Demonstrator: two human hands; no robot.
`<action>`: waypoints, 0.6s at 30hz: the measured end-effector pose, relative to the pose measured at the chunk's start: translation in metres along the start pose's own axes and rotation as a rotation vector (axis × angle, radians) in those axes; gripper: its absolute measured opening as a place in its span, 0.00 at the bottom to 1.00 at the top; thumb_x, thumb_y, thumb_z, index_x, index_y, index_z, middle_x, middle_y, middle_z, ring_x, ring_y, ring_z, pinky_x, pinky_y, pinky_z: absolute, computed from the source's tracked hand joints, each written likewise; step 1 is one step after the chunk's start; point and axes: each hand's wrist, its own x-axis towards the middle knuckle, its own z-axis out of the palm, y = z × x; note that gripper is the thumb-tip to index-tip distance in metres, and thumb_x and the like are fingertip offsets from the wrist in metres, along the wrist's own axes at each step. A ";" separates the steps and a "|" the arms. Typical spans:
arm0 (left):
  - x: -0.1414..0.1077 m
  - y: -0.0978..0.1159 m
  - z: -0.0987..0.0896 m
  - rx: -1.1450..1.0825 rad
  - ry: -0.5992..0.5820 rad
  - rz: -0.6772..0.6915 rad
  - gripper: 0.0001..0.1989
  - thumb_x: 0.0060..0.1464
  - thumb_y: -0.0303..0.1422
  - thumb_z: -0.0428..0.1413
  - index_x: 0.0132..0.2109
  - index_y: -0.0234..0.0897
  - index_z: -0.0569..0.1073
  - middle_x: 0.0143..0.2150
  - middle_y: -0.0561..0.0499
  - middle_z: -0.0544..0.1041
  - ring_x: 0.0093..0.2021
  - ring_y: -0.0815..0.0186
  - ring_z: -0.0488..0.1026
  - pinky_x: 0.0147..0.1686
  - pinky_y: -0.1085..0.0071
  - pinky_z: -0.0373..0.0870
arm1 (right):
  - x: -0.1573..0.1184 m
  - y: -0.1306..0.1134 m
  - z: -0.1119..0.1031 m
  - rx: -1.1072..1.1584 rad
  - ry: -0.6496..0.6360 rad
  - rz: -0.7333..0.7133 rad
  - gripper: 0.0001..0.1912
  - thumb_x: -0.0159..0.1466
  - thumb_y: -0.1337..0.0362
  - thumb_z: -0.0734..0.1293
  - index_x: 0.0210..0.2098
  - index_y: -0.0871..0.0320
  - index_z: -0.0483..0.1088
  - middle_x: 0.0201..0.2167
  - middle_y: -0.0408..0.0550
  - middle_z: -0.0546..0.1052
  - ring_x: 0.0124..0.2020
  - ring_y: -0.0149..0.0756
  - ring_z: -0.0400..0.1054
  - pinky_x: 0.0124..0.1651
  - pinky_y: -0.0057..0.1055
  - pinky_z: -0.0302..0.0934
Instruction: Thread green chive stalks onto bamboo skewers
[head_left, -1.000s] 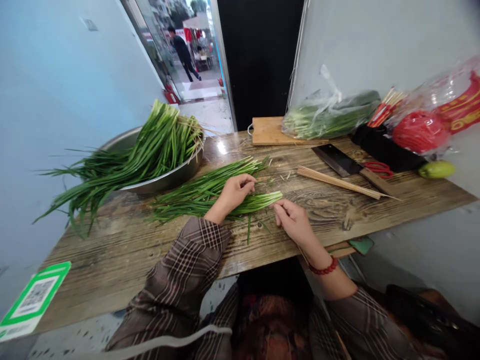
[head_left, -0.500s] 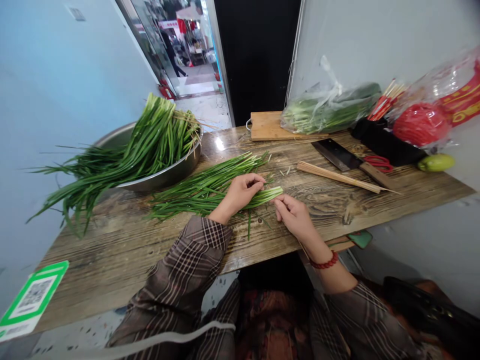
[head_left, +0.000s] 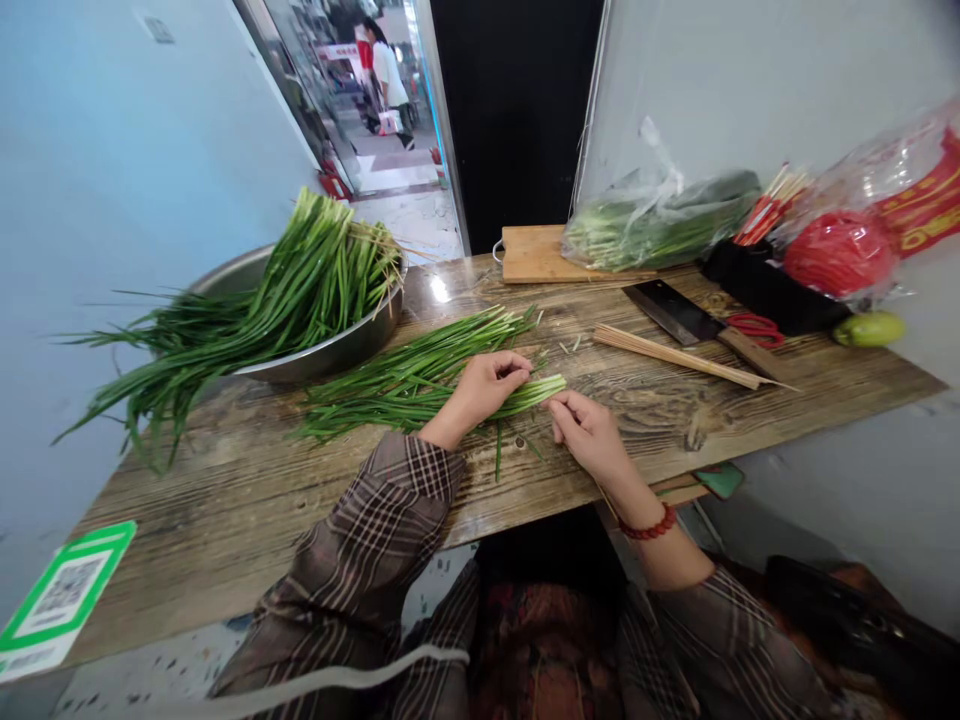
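Note:
My left hand [head_left: 486, 388] is closed over a small bunch of garlic chives [head_left: 541, 390], with thumb and forefinger pinched together near the pale stem ends. Just right of those ends, my right hand [head_left: 589, 430] is closed in a pinch. A thin bamboo skewer [head_left: 606, 500] shows below its palm, running back toward the wrist; its tip is hidden by the fingers. More loose chives [head_left: 442, 345] lie behind the bunch on the wooden table [head_left: 225, 520].
A metal basin [head_left: 315, 362] heaped with chives stands left. Bamboo skewers [head_left: 675, 357], a cleaver [head_left: 679, 312] and a cutting board [head_left: 529, 254] lie right and behind. Bagged greens [head_left: 660, 225], a red plastic-wrapped bundle [head_left: 840, 250] and a green vegetable [head_left: 870, 328] line the wall.
Both hands and the chives stay almost where they were. Outside the doorway, a person in a white top has come into view.

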 end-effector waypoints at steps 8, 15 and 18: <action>-0.002 -0.001 0.001 0.063 -0.010 0.011 0.08 0.52 0.31 0.54 0.30 0.32 0.76 0.29 0.51 0.77 0.31 0.69 0.71 0.35 0.74 0.65 | -0.001 0.000 0.000 0.008 -0.006 0.000 0.12 0.66 0.60 0.59 0.36 0.59 0.71 0.16 0.37 0.67 0.20 0.28 0.61 0.28 0.26 0.54; -0.003 0.000 0.004 0.045 -0.100 0.063 0.09 0.53 0.31 0.54 0.31 0.31 0.76 0.30 0.50 0.77 0.32 0.69 0.71 0.34 0.74 0.64 | -0.001 0.002 0.001 0.000 -0.013 -0.004 0.12 0.67 0.59 0.59 0.33 0.58 0.70 0.16 0.37 0.66 0.19 0.28 0.60 0.27 0.26 0.54; -0.001 -0.001 -0.002 0.084 -0.069 0.071 0.09 0.54 0.31 0.52 0.31 0.31 0.75 0.29 0.51 0.76 0.31 0.69 0.71 0.34 0.74 0.65 | -0.002 0.003 0.000 -0.004 -0.020 0.003 0.12 0.67 0.59 0.59 0.34 0.58 0.70 0.16 0.37 0.66 0.19 0.27 0.60 0.28 0.26 0.54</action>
